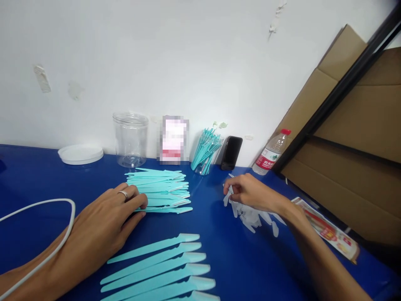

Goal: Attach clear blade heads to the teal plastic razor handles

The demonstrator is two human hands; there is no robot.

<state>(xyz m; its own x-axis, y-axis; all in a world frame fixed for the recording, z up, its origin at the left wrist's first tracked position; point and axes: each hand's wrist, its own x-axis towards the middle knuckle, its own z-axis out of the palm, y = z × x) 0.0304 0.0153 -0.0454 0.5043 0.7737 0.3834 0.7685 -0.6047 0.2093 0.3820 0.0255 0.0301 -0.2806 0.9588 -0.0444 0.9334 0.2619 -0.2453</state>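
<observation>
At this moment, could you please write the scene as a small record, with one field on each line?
Left hand: wears a silver ring; fingers at the left end of a pile of slim turquoise plastic tools; grip unclear
Right hand: fingers curled over small translucent white plastic pieces; grip unclear
Front: row of slim turquoise tools with pale tips
Back, left to right: round white lid, clear cylindrical jar, pixelated card, clear cup of thin turquoise sticks, black rectangular phone, red-capped clear bottle
Surface: blue tabletop
</observation>
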